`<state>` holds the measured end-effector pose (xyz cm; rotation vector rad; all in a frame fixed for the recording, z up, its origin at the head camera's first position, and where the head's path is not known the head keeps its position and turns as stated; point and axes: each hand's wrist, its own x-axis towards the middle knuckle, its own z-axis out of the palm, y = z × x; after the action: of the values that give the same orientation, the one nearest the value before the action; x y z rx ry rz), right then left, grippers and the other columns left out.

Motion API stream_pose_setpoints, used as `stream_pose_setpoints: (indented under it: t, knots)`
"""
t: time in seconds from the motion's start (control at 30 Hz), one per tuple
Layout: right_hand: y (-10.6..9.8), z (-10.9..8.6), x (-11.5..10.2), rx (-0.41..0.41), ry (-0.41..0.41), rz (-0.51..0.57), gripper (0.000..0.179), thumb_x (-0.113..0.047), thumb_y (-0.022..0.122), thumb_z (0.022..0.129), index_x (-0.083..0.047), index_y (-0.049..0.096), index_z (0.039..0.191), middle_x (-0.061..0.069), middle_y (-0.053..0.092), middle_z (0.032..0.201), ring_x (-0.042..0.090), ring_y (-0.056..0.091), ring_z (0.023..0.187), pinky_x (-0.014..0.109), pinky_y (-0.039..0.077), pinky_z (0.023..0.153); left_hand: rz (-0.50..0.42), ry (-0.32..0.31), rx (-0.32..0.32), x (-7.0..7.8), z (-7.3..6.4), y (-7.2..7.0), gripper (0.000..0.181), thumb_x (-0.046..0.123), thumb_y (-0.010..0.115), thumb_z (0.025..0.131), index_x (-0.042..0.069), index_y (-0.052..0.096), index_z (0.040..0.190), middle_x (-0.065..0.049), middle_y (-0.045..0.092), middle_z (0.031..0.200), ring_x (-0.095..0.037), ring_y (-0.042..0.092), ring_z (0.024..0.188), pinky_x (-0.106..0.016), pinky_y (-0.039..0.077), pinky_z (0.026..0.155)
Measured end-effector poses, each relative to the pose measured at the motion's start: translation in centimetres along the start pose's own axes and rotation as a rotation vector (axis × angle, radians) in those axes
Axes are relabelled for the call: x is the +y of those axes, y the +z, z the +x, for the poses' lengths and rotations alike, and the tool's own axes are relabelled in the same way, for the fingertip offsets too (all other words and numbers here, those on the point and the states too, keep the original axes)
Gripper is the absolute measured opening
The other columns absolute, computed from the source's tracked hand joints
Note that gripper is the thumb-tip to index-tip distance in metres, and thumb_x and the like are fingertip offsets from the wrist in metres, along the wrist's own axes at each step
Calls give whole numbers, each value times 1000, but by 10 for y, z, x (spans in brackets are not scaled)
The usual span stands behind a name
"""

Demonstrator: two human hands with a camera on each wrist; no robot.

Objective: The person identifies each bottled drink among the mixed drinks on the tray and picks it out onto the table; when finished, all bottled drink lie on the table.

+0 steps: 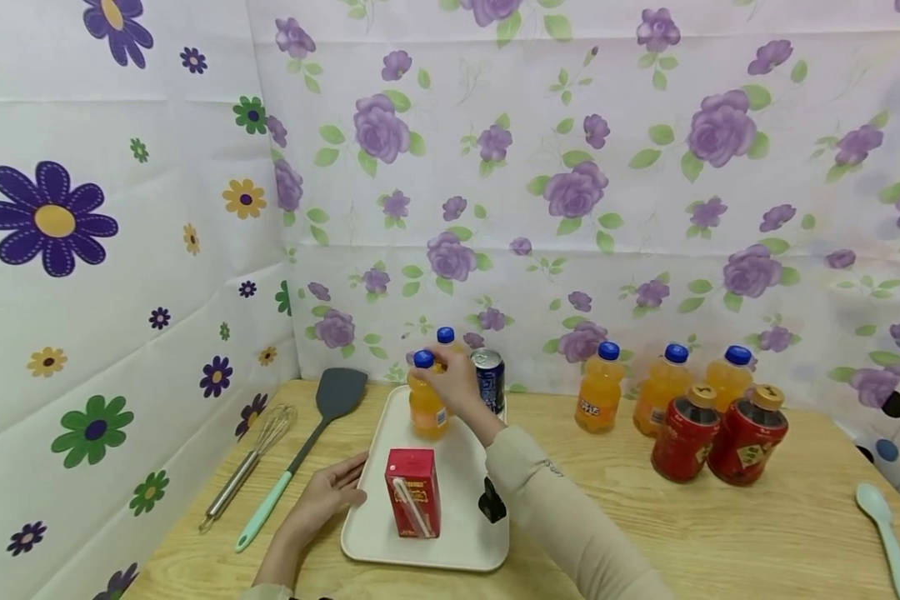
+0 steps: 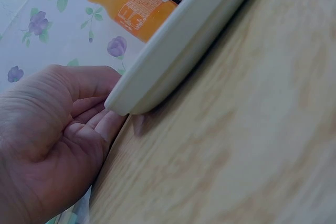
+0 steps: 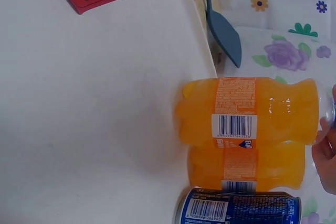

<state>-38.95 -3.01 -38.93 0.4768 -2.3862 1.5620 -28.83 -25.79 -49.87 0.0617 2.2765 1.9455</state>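
A cream tray (image 1: 461, 533) lies on the wooden table. My right hand (image 1: 456, 385) pinches the blue-capped neck of an orange soda bottle (image 1: 427, 412), which stands upright on the tray. Right behind it is a second orange soda bottle (image 3: 236, 167), with a dark blue drink can (image 1: 491, 385) beside that. A red drink carton (image 1: 414, 493) with a straw on its side stands at the tray's near end. At the tray's left edge, my left hand (image 1: 322, 502) holds the rim, thumb (image 2: 97, 81) against the edge and fingers partly hidden beneath it.
Left of the tray lie a whisk (image 1: 251, 458) and a grey spatula (image 1: 337, 396) with a mint handle. Several orange soda bottles (image 1: 598, 396) and two red bottles (image 1: 746, 442) stand to the right. A mint spoon (image 1: 888, 533) lies at the right edge. Flowered cloth (image 1: 495, 208) hangs behind.
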Motion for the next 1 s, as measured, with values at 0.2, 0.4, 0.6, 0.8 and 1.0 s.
stream_pose_setpoints:
  t: [0.2,0.4,0.6,0.8,1.0]
  knots:
    - [-5,-5,1,9,74,51,42,-17,75,84,-3,68,123,13,69,123,28,66,115,40,55,100,7,-1,-13,-2,0,0,73,-9,61,80,-8,35,147,-27,33,154,-40,30,144,-23,47,107]
    - [-14,-16,-4,-8,176,115,42,-19,76,83,-7,69,122,12,68,125,28,64,118,41,53,102,8,1,-10,-1,-1,-1,72,-8,61,81,-7,35,148,-27,33,154,-39,31,144,-23,47,106]
    - [-26,-26,-4,-3,212,135,41,-22,78,81,-9,71,120,12,69,123,27,66,116,40,55,100,7,0,-14,0,-1,-2,72,-8,61,81,-7,35,148,-27,33,154,-39,31,145,-23,47,106]
    - [-46,-28,-6,1,272,284,44,-19,78,82,-9,69,123,13,69,122,27,67,113,37,57,98,8,-4,-7,1,-2,0,72,-9,61,80,-7,36,147,-27,34,153,-39,32,144,-24,47,107]
    - [-76,-30,-16,23,258,319,45,-19,78,82,-12,68,125,10,70,120,25,68,112,39,53,102,9,-2,3,2,-1,0,71,-9,61,80,-6,37,147,-26,35,153,-38,32,144,-23,48,106]
